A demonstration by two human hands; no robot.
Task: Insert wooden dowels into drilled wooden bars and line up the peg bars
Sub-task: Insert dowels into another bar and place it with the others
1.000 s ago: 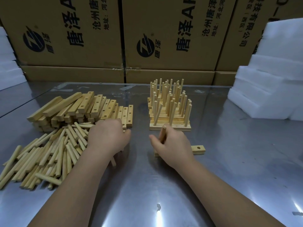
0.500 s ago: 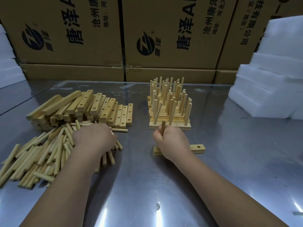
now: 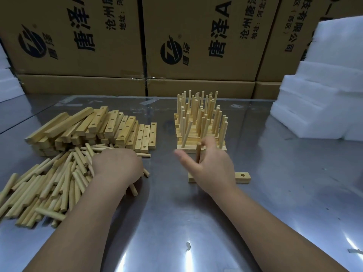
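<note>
Change: right hand (image 3: 213, 170) has spread open beside the upright round dowel (image 3: 198, 154).
Bar (image 3: 243, 176): square-edged, drilled, mostly hidden.
Left hand (image 3: 117, 167): on the dowel pile (image 3: 49, 185); fingers hidden, grip unclear.

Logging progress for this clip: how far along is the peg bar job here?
Done: finished peg bars stand lined up behind. In hand: the right hand, fingers spread, is at a dowel standing in the front bar, its end hole empty; the left hand rests on loose dowels. Left: a stack of empty bars.
</note>
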